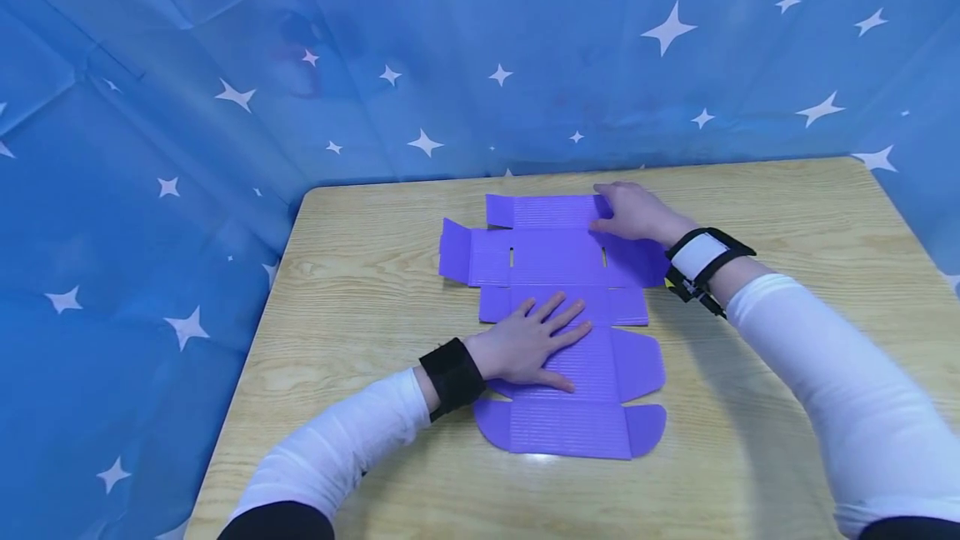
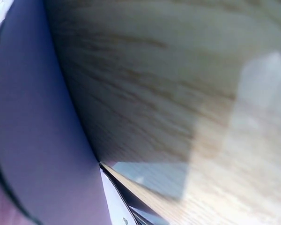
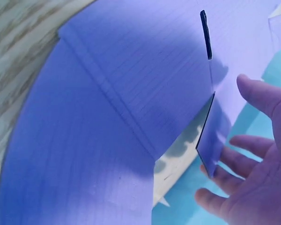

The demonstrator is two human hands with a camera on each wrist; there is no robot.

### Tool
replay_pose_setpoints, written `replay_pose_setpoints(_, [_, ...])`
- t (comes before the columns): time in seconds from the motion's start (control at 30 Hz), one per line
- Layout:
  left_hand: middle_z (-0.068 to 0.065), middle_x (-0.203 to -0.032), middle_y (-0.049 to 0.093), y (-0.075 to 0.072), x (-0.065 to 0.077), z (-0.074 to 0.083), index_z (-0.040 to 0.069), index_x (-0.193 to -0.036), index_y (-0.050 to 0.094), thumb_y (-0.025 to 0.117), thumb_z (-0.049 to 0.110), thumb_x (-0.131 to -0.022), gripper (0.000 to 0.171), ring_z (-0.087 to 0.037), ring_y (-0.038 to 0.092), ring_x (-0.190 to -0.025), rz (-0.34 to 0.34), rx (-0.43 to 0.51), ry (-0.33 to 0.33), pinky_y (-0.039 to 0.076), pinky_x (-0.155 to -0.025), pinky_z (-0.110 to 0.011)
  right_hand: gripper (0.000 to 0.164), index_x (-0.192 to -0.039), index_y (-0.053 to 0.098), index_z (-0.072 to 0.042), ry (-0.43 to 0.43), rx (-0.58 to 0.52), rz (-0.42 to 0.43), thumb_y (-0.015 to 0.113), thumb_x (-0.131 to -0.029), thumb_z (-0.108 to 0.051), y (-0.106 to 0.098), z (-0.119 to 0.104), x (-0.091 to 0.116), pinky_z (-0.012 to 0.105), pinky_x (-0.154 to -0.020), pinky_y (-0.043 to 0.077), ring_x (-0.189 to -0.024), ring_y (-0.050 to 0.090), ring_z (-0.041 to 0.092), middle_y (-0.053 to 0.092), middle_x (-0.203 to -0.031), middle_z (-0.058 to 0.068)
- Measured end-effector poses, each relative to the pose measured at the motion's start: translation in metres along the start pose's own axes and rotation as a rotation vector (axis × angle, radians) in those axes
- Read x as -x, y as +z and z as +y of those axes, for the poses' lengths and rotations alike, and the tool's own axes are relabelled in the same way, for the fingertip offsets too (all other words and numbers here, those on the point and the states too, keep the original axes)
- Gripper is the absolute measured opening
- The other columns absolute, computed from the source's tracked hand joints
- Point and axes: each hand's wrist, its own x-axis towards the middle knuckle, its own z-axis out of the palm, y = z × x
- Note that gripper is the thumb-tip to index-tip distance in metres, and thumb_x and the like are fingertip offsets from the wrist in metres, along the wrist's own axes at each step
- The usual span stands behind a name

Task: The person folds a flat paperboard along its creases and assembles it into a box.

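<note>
A purple corrugated box blank (image 1: 558,257) lies unfolded on the table, with side flaps, crease lines and two narrow slots. My left hand (image 1: 528,344) rests flat on its middle panels, fingers spread. At the far right corner is my right hand (image 1: 636,212). The right wrist view has its fingers behind a small raised flap (image 3: 210,140), touching it, while the thumb stands apart over the blank. Two left side flaps (image 1: 454,250) tilt up a little. In the left wrist view, a purple panel (image 2: 47,117) fills the left side; the left hand's fingers are hidden there.
The blank lies on a light wood-grain table (image 1: 360,273), its far edge a short way behind the blank. Beyond hangs a blue curtain (image 1: 360,40) with white stars. A small yellow bit (image 1: 669,282) shows beside the right wrist strap (image 1: 705,261).
</note>
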Motion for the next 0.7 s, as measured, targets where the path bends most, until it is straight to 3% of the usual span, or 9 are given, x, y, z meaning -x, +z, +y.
replay_pose_setpoints(0.2, [0.001, -0.181, -0.005, -0.001, 0.0, 0.001, 0.032, -0.171, 0.005, 0.043, 0.079, -0.098, 0.095, -0.028, -0.001, -0.169, -0.006, 0.005, -0.004, 0.022, -0.136, -0.054, 0.06, -0.148, 0.048, 0.015, -0.008, -0.015, 0.082, 0.066, -0.1, -0.018, -0.002, -0.004, 0.0, 0.062, -0.118, 0.044, -0.138, 0.053, 0.053, 0.056, -0.145, 0.038])
replay_pose_setpoints(0.4, [0.001, -0.181, -0.005, 0.0, 0.0, 0.0, 0.032, -0.171, 0.004, 0.043, 0.079, -0.098, 0.095, -0.028, -0.002, -0.169, -0.004, 0.029, -0.003, 0.02, -0.137, -0.054, 0.031, -0.124, 0.069, 0.009, 0.009, -0.083, 0.203, 0.06, -0.103, -0.011, -0.007, -0.007, 0.005, 0.059, -0.101, 0.054, -0.116, 0.069, 0.045, 0.072, -0.125, 0.031])
replay_pose_setpoints(0.53, [0.002, -0.181, -0.005, 0.001, 0.0, 0.0, 0.032, -0.171, 0.005, 0.044, 0.079, -0.097, 0.095, -0.027, -0.002, -0.169, 0.001, 0.033, -0.004, 0.019, -0.137, -0.054, 0.026, -0.118, 0.072, 0.007, 0.009, -0.108, 0.239, 0.06, -0.103, -0.011, -0.011, -0.01, 0.011, 0.056, -0.095, 0.055, -0.106, 0.071, 0.041, 0.075, -0.119, 0.029])
replay_pose_setpoints(0.7, [0.002, -0.181, -0.006, 0.002, -0.001, -0.001, 0.032, -0.17, 0.004, 0.043, 0.08, -0.097, 0.096, -0.027, -0.002, -0.169, 0.0, 0.035, -0.007, 0.018, -0.137, -0.053, 0.025, -0.118, 0.072, 0.005, -0.004, -0.118, 0.259, 0.059, -0.104, -0.011, -0.015, -0.014, 0.019, 0.057, -0.098, 0.055, -0.113, 0.071, 0.043, 0.075, -0.121, 0.029])
